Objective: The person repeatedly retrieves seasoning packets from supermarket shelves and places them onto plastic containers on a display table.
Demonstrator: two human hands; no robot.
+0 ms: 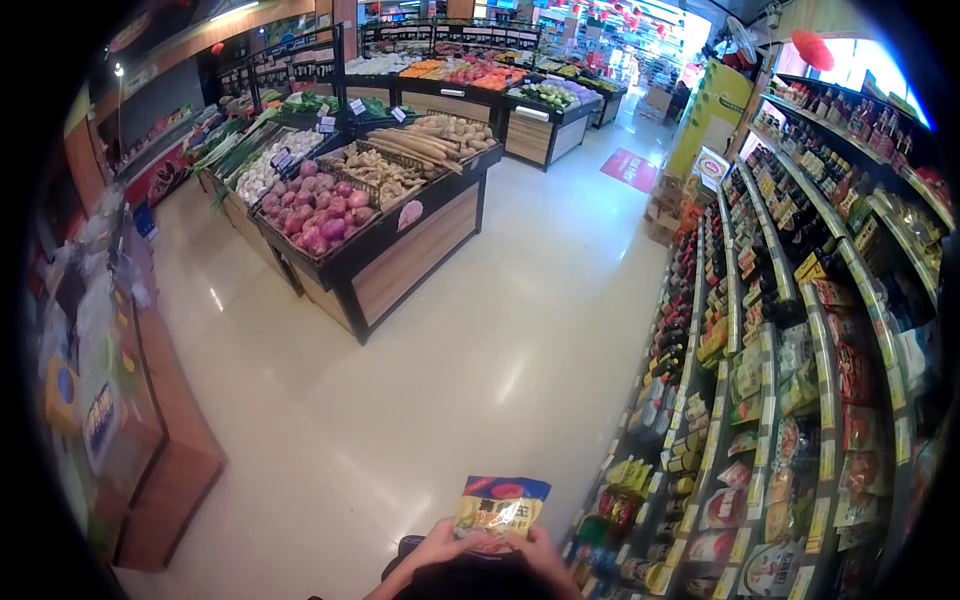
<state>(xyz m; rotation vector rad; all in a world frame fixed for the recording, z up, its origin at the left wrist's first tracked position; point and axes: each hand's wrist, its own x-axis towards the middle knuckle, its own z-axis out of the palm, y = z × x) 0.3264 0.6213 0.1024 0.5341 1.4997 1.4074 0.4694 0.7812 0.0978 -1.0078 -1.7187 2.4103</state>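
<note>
A blue and yellow seasoning packet [500, 510] with a red logo is held upright in front of me, low in the view. My left hand [444, 542] is closed on its lower left edge. On the lower right edge, my right hand [537, 548] grips the same packet. The bottom of the packet is partly covered by the fingers, and some glare falls across its printed front.
On the right, long shelves [770, 400] carry packets, bottles and jars. Ahead stands a wooden produce stand [410, 250] with red onions [315, 208], ginger [370, 172] and long roots [415, 142]. A wooden counter [175, 440] is at the left. Cartons [664, 212] stand by the far shelf end.
</note>
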